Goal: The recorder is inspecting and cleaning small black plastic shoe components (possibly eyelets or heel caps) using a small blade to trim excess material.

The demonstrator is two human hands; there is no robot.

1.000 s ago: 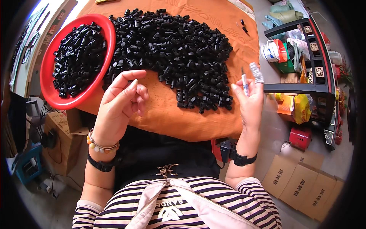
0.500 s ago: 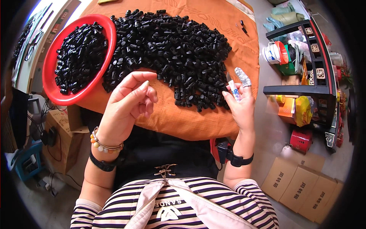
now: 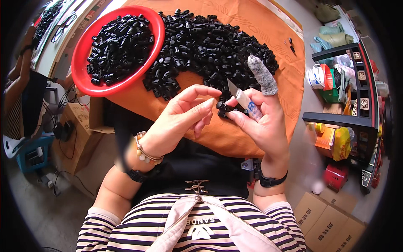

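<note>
Red basin (image 3: 98, 87) full of black parts (image 3: 119, 50) at ten o'clock, left hand (image 3: 180, 111) half-curled, pinch slightly ajar, right hand (image 3: 268, 122) at three o'clock gripping white-handled knife (image 3: 245, 101), now also pinching a black piece (image 3: 221, 110), hands closer together.

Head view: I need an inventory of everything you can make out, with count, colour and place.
basin: 1, red, upper left
small parts: uncountable, black, in the basin and heaped beside it
held parts: count unclear, black, centre
knife: 1, pale handle, centre
cloth: 1, orange, under the heap
rack: 1, black, right
bucket: 1, white, right
bag: 1, yellow, right
cardboard sheets: several, brown, lower right
box: 1, brown, left
cables: several, black, left
finger sleeve: 1, grey, on a right-hand finger
bracelets: count unclear, pale, left wrist
top: 1, striped, bottom
left hand: 1, bare, centre
right hand: 1, bare but for the sleeve, around the knife
</note>
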